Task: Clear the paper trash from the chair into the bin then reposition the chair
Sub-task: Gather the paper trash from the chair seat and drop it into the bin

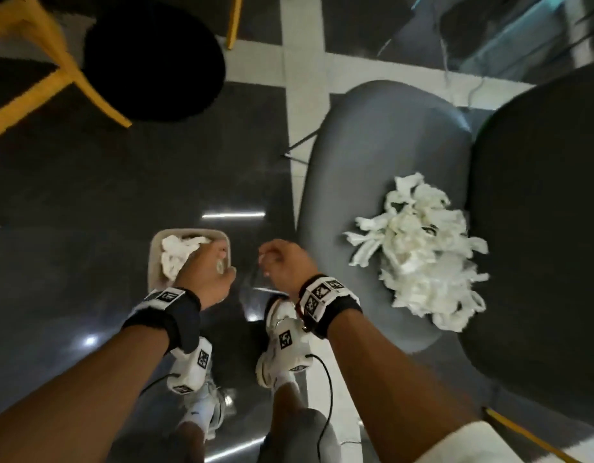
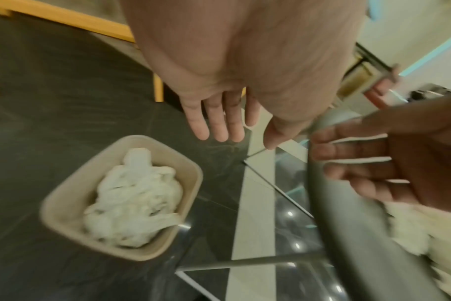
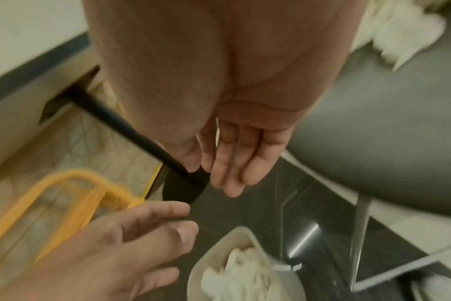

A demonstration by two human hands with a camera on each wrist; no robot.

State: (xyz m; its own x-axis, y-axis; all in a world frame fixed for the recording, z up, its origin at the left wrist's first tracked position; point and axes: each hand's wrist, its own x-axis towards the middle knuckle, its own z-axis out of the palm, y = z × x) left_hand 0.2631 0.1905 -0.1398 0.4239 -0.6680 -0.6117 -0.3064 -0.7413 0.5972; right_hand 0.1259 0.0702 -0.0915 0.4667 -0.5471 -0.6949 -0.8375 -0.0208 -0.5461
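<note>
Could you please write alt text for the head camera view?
Both hands, left hand and right hand, hang empty over a bin holding paper, while a pile of paper scraps remains on the grey chair to the right.

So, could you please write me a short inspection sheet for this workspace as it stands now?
Surface: dark glossy floor with pale stripes.
Job's things: grey chair seat holds a large pile of paper trash; beige bin on the floor already holds paper.
Clutter: nothing seen.
Hands: left hand and right hand open and empty beside the bin.
Cables: black cable hangs from the right wrist unit.
Surroundings: yellow-framed chair with black seat.
</note>
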